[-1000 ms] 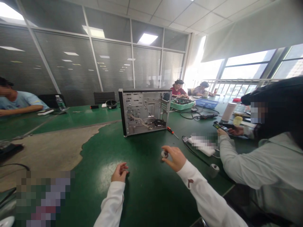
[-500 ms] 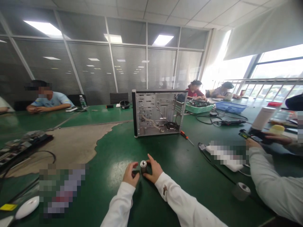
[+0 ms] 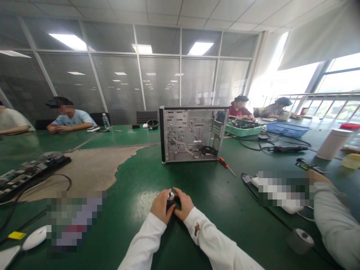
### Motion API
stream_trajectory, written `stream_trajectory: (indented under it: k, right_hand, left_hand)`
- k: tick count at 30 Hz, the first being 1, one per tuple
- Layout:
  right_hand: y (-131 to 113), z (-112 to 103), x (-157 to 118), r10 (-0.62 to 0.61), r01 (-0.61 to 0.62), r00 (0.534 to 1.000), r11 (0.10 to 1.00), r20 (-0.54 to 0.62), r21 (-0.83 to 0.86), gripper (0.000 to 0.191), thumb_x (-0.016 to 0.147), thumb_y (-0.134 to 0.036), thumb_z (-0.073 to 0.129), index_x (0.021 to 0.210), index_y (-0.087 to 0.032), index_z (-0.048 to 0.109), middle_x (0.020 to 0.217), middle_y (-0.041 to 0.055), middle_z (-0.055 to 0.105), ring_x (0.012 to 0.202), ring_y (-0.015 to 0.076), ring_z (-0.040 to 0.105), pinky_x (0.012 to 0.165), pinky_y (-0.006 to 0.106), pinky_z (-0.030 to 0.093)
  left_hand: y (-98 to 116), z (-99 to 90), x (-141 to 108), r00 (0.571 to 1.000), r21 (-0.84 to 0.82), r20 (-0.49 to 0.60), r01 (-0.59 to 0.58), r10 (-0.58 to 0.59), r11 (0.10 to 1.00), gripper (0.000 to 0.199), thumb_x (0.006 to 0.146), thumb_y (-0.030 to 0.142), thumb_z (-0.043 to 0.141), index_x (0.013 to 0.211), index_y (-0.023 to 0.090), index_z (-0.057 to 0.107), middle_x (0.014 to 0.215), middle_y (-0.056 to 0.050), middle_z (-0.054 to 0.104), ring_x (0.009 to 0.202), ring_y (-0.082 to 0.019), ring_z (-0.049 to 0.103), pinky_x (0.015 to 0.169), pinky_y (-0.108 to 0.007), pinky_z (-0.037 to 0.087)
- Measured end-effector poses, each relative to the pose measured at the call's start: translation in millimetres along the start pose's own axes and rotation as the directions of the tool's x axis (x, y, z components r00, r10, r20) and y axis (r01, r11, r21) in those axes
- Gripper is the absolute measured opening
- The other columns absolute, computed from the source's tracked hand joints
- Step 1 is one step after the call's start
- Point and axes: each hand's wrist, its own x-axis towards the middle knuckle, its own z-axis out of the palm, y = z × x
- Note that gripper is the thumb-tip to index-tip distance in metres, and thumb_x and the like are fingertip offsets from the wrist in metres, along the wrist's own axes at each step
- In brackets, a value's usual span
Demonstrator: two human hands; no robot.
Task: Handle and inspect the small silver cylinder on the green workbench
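Observation:
On the green table [image 3: 132, 232] a small metal cylinder [image 3: 170, 196] stands upright, with a narrow shiny stub on its top. My left hand [image 3: 161, 207] is curled round its left side. From the right, my right hand [image 3: 184, 204] closes on it with thumb and fingers. Between them the hands cover most of the cylinder's lower part. Beyond them an open computer case [image 3: 194, 133] shows its bare metal inside and some loose cables. An orange-handled screwdriver [image 3: 226, 165] lies by the case's lower right corner.
Another grey metal cylinder [image 3: 300, 241] stands at right, near a co-worker's sleeve [image 3: 334, 213]. A white power strip [image 3: 292, 204] and its cable lie there. Green [image 3: 244, 129] and blue baskets [image 3: 288, 129] stand farther back. At left are a circuit assembly [image 3: 33, 172] and a white mouse [image 3: 35, 238].
My left hand has moved right and closed round the metal cylinder. The view has turned slightly left. The co-worker's hand at right has shifted away from the white bottle.

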Motion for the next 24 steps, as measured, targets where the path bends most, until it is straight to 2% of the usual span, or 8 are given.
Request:
stream_trajectory:
  k: [3,7,13,19,21,24]
  right_hand:
    - [0,1,0,0.002,-0.002,1.000,1.000,0.007,-0.012,0.068,0.053,-0.018,0.051,0.117,-0.017,0.029,0.097,0.0053,0.054,0.093,0.0222,0.046,0.081,0.035,0.032]
    - [-1,1,-1,0.021,-0.020,1.000,0.999,0.019,-0.036,0.068,0.053,-0.019,0.054,0.116,-0.018,0.029,0.099,0.0054,0.054,0.095,0.0227,0.045,0.082,0.035,0.031]
    - [-4,0,-3,0.019,-0.018,0.999,0.999,0.029,-0.027,0.067,0.053,-0.020,0.055,0.116,-0.018,0.030,0.096,0.0053,0.055,0.093,0.0221,0.046,0.082,0.036,0.031]
    - [-5,2,-4,-0.010,0.012,1.000,0.996,-0.019,0.091,0.066,0.051,-0.016,0.056,0.113,-0.020,0.033,0.096,0.0040,0.055,0.091,0.0207,0.048,0.081,0.035,0.033]
    - [-4,4,-4,-0.010,0.018,0.999,0.988,-0.052,0.154,0.065,0.051,-0.014,0.055,0.112,-0.020,0.034,0.098,0.0045,0.054,0.088,0.0196,0.049,0.080,0.035,0.035]
    - [-4,4,-3,0.006,0.020,0.995,0.967,-0.100,0.256,0.063,0.050,-0.012,0.055,0.110,-0.020,0.036,0.100,0.0057,0.053,0.083,0.0177,0.051,0.077,0.035,0.039]
  left_hand:
    - [2,1.2,-1,0.999,-0.025,-0.041,-0.001,0.000,1.000,0.038,0.072,0.023,0.041,0.108,0.012,0.039,0.107,-0.015,0.046,0.102,-0.022,0.043,0.084,-0.037,0.038]
    - [1,8.7,-4,0.994,-0.076,-0.092,0.055,-0.062,0.996,0.029,0.073,0.022,0.039,0.101,0.016,0.045,0.100,-0.011,0.049,0.095,-0.019,0.047,0.080,-0.035,0.042]
    - [-4,13.2,-7,0.987,-0.208,-0.114,0.089,-0.114,0.974,0.027,0.071,0.023,0.042,0.096,0.017,0.048,0.094,-0.009,0.052,0.091,-0.019,0.050,0.079,-0.034,0.044]
    - [-4,8.6,-9,0.965,-0.396,-0.118,0.171,-0.235,0.902,0.027,0.070,0.024,0.044,0.097,0.018,0.045,0.094,-0.007,0.053,0.082,-0.016,0.056,0.070,-0.031,0.049]
    - [-3,5.6,-8,0.960,-0.365,-0.173,0.146,-0.221,0.920,0.026,0.071,0.023,0.044,0.097,0.018,0.044,0.094,-0.007,0.053,0.082,-0.016,0.056,0.069,-0.030,0.050]
    - [-2,-1.7,-6,0.962,-0.155,-0.267,0.013,-0.054,0.988,0.025,0.072,0.017,0.044,0.097,0.018,0.045,0.096,-0.008,0.052,0.090,-0.017,0.052,0.075,-0.032,0.047]
